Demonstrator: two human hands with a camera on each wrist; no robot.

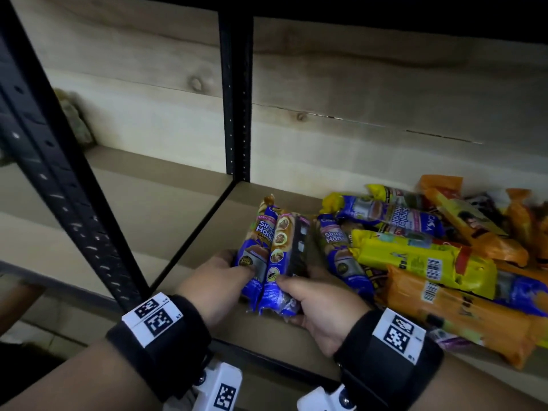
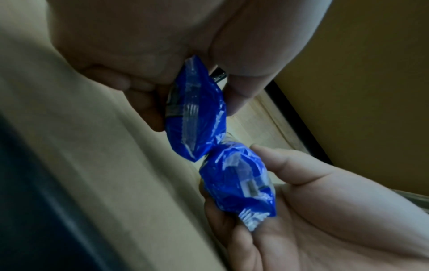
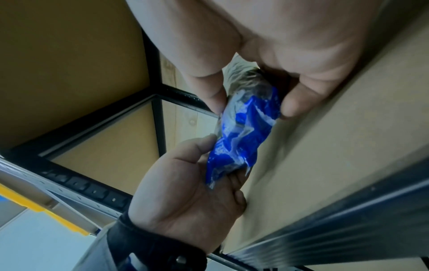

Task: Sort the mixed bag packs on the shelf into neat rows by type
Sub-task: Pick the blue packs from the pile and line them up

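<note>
Head: left hand (image 1: 213, 280) and right hand (image 1: 320, 307) each grip a blue pack (image 1: 256, 253), side by side on the shelf (image 1: 207, 232), left of the mixed pile (image 1: 430, 256).
Left wrist: fingers (image 2: 144, 108) curled round the pack's end.
Right wrist: fingers (image 3: 294, 99) pinch the second blue pack (image 3: 243, 128).

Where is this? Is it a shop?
Probably a shop or stockroom. There is a black metal rack with board shelves, and a heap of packs. Each hand holds a blue pack.
</note>
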